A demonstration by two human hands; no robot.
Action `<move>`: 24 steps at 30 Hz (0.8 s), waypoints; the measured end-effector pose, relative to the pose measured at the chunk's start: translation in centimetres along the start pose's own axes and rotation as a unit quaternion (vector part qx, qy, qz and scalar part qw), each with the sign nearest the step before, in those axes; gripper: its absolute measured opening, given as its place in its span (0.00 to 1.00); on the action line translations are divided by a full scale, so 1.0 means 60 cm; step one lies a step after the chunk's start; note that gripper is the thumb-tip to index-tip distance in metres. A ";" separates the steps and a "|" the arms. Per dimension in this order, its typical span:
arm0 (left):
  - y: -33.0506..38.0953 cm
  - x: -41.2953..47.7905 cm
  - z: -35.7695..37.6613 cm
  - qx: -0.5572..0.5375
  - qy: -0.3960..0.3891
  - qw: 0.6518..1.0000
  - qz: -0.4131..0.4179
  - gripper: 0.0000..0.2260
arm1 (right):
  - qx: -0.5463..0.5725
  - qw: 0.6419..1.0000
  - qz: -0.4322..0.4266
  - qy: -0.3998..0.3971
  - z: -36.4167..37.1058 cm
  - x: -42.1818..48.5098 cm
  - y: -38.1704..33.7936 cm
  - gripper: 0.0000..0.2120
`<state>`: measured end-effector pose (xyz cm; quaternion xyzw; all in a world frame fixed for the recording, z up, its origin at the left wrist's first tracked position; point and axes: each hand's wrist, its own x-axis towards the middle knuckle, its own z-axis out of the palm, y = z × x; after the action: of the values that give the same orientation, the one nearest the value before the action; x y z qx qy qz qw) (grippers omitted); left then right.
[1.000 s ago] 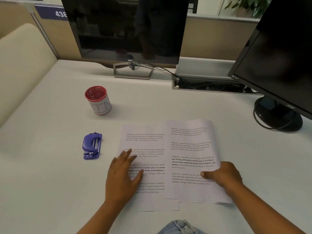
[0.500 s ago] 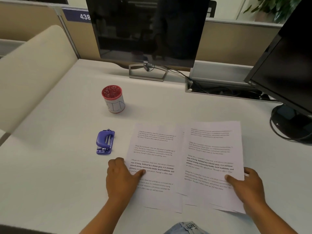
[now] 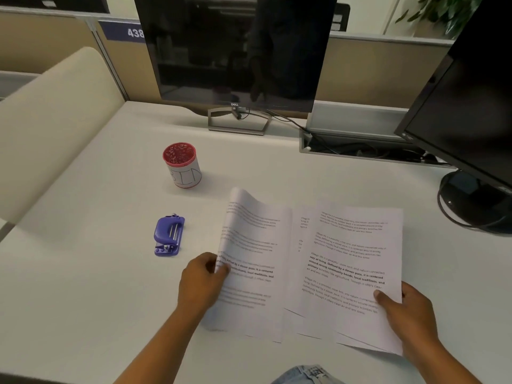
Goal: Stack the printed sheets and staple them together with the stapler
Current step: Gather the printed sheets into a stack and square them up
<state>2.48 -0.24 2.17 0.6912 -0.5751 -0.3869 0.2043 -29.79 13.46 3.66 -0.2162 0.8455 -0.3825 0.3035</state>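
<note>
Head view: left hand (image 3: 203, 284) pinches left sheet (image 3: 250, 261) by edge, sheet curling off desk (image 3: 83, 273). Right hand (image 3: 407, 309) grips right sheets (image 3: 349, 273), fanned. Stacking unfinished; purple stapler (image 3: 168, 236) untouched beside papers; stapling remains.

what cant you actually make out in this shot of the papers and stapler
- How many printed sheets there are: head view, they overlap.
- Left sheet's text: blurred, page curling up.
- Left hand fingertips: hidden under that sheet.
- Whether the stapler is loaded: too small.
- Right monitor: cut off by the edge.
</note>
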 end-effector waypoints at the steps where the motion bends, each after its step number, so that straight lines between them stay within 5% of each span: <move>1: 0.009 -0.003 -0.006 -0.043 0.003 0.999 0.006 0.04 | 0.004 1.000 -0.003 -0.001 -0.001 0.001 0.001 0.07; 8: 0.103 -0.041 -0.057 -0.298 -0.106 0.949 -0.012 0.04 | 0.048 0.999 -0.015 -0.011 0.001 0.006 0.008 0.10; 15: 0.172 -0.088 -0.041 -0.412 -0.211 0.886 -0.004 0.09 | 0.107 0.992 -0.038 -0.052 0.026 -0.006 -0.018 0.10; 24: 0.148 -0.056 0.032 -0.253 -0.110 0.960 -0.035 0.14 | 0.162 0.975 -0.021 -0.153 0.049 -0.040 -0.064 0.09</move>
<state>-4.76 1.00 8.46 0.5893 -0.4531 -0.6006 0.2944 -25.56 11.01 5.96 -0.2376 0.7112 -0.4829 0.4523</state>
